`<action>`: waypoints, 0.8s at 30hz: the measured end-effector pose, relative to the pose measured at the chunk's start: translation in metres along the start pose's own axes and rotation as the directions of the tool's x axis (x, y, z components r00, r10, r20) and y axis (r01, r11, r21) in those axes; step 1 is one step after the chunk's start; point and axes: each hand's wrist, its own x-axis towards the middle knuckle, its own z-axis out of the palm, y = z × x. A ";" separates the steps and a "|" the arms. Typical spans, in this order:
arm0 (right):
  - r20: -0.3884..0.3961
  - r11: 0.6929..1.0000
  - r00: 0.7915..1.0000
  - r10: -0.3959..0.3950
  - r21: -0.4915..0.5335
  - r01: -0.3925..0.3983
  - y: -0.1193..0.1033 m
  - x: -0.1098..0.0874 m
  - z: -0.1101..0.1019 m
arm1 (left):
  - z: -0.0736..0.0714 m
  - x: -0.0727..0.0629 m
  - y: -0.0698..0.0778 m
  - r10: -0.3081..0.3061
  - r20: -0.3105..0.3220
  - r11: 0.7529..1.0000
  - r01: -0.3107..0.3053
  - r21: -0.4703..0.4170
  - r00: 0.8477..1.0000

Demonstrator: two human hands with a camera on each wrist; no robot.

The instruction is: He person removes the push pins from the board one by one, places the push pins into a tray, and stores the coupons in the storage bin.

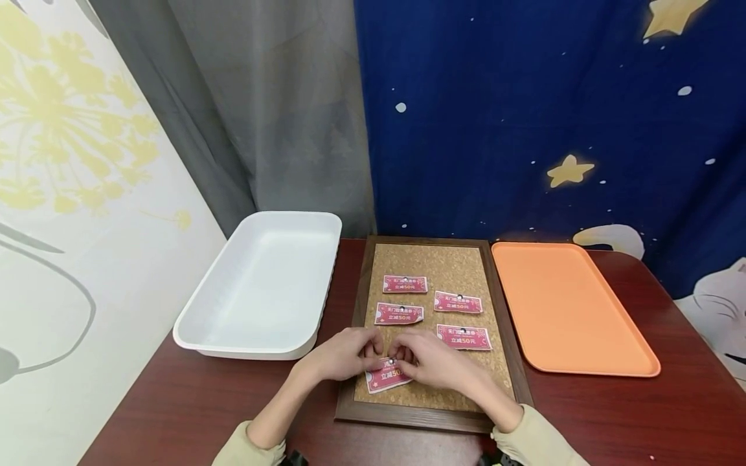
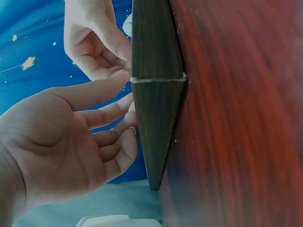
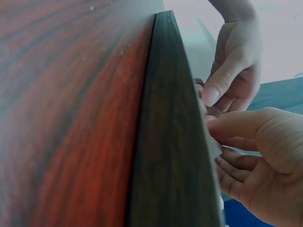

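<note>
The lowest coupon [image 1: 386, 378] lay askew near the near-left corner of the corkboard [image 1: 431, 257]. Left hand [image 1: 348, 355] and right hand [image 1: 432, 359] touched it, grips narrow; whether they pinched it couldn't be told. Work at its pin [image 1: 392, 362] seemed in hand, next calling for steadiness.

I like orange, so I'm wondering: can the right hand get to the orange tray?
Probably yes. The orange tray lies just right of the corkboard, and nothing tall seems to stand between it and the right hand, only the board's low frame, though it is busy at the lowest coupon.
</note>
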 end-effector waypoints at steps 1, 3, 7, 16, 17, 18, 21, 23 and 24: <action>0.002 1.000 1.000 0.003 0.000 -0.003 0.000 0.001 0.001 | 0.000 0.000 0.000 -0.001 0.006 1.000 0.001 0.001 1.000; 0.007 1.000 1.000 0.014 0.002 -0.014 0.000 0.002 0.003 | -0.001 0.001 -0.001 -0.007 0.018 1.000 0.007 0.000 1.000; 0.012 0.999 0.999 0.032 0.006 -0.032 -0.002 0.005 0.005 | -0.002 0.001 0.000 -0.024 0.042 1.000 0.024 -0.004 0.999; -0.020 1.000 0.999 0.028 -0.006 -0.028 -0.004 0.008 0.008 | -0.003 0.002 0.001 -0.030 0.066 0.999 0.031 -0.011 0.997; -0.022 1.000 0.999 0.026 -0.003 -0.026 -0.004 0.008 0.008 | -0.003 0.002 0.000 -0.030 0.067 0.999 0.031 -0.012 0.997; -0.027 1.000 0.999 0.018 -0.005 -0.018 -0.004 0.008 0.008 | -0.003 0.003 0.000 -0.030 0.069 0.999 0.031 -0.014 0.997; -0.034 1.000 0.999 0.014 -0.004 -0.014 -0.005 0.009 0.008 | -0.003 0.003 0.000 -0.031 0.072 0.999 0.032 -0.017 0.997; -0.032 1.000 0.999 0.022 -0.002 -0.022 -0.005 0.010 0.008 | -0.003 0.002 0.000 -0.032 0.072 0.999 0.033 -0.015 0.997; -0.030 1.000 0.999 0.027 -0.001 -0.027 -0.006 0.011 0.008 | -0.003 0.002 0.000 -0.032 0.072 0.999 0.033 -0.012 0.997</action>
